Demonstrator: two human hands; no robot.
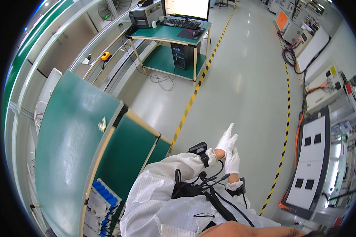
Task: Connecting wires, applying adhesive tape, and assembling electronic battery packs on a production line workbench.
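Note:
My left hand [225,139] and my right hand [232,158] are both in white gloves and meet in front of my chest, above the grey floor. The left hand's fingers point up and away. The right hand lies flat against the left one just below it. Neither hand holds an object. Each wrist carries a small black device [199,149] with black cables [209,179] running back to my striped white coat [162,197].
A green-topped workbench [73,134] stands at my left, with a rack of blue-capped parts [103,194] below it. Farther off is a green desk [168,33] with a monitor, keyboard, printer and computer tower. Yellow-black floor tape [188,106] marks the aisle. Equipment cabinets [310,158] with cables line the right.

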